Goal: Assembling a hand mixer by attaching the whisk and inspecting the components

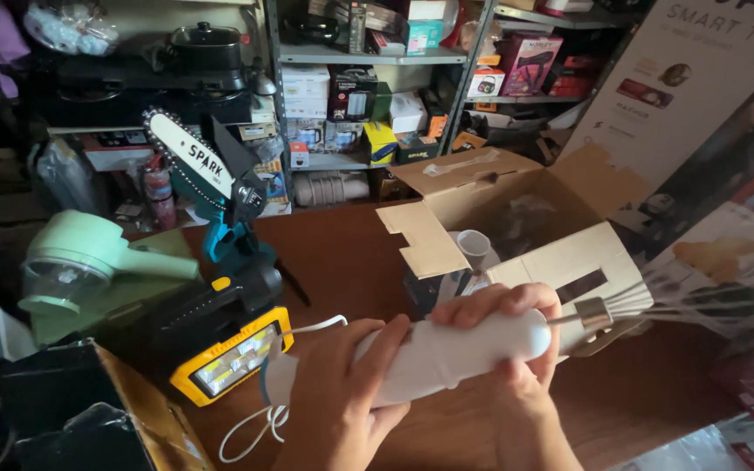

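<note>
1. Leftward, the mini chainsaw [220, 187] and yellow work light [224, 353] crowd the table; a swung elbow might knock them.
2. Left hand [338, 392] and right hand [517, 349] both clamp the white hand mixer [447, 353] above the table's near edge.
3. Its whisk [682, 305] could snag the open cardboard box [517, 218]; room is tight.

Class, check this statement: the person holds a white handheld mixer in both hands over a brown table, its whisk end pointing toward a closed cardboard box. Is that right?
Not quite. The head view shows the cardboard box open, its flaps spread out. The rest holds: the left hand and right hand grip the white handheld mixer over the brown table, whisk end toward the box.
</note>
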